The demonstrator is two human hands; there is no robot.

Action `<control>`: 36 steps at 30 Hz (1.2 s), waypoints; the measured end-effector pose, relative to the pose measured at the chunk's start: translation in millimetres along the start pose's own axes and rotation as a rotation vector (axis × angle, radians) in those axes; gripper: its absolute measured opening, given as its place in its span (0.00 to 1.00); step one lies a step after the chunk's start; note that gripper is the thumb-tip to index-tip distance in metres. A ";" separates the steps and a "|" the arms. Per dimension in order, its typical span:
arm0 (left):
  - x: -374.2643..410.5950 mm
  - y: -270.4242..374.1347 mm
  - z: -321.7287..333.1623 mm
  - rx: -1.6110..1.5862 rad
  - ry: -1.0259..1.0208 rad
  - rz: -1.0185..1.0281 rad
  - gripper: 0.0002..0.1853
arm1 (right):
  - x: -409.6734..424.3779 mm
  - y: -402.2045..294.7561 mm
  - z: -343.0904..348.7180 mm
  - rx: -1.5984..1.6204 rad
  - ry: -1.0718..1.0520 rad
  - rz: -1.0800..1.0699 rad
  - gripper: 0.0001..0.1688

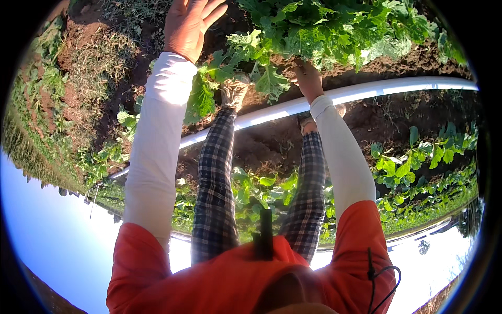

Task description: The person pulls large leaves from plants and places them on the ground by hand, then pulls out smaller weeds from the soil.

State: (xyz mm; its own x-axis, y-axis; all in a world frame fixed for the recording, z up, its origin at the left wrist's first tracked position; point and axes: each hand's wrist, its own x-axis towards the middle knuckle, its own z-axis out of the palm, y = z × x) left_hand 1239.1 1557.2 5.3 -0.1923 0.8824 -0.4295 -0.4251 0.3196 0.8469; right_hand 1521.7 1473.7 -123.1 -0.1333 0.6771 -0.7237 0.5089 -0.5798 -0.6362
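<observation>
My left hand (187, 29) is raised at the top of the view, its fingers spread and nothing in it. Below and right of it, a few broad leaves (204, 96) droop toward the soil. Under the edge of a dense clump of frilly green leafy vegetables (313, 35), my right hand (309, 79) reaches in close to the ground. Its fingertips are partly shaded by foliage, so whether they grip a stem is unclear. Just below this hand, a long white pipe (282, 110) runs across the soil.
My left shoe (234, 92) is beyond the pipe, beside the leaves; my right shoe (308, 125) is near the pipe on the near side. Rows of low leafy plants (408, 161) grow at the right. Dry cut grass (100, 59) covers reddish soil at the left.
</observation>
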 end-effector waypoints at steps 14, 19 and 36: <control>-98.2 -183.9 15.7 1.524 -0.269 -0.105 0.24 | 28.6 -44.8 35.1 -0.366 -0.273 -0.495 0.13; -94.1 -159.3 6.1 1.347 -0.084 -0.257 0.26 | 48.3 0.1 32.3 -1.248 -0.065 -0.409 0.14; -234.2 -74.0 63.6 0.526 -0.066 -0.468 0.22 | -9.8 -11.9 8.9 0.069 0.201 -0.209 0.22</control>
State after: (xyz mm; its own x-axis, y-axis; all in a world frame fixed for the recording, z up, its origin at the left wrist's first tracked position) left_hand 1371.9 1348.9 63.1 -0.0328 0.6257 -0.7794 0.0373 0.7801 0.6246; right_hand 1509.4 1470.0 -110.8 -0.0549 0.8574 -0.5118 0.4284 -0.4428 -0.7877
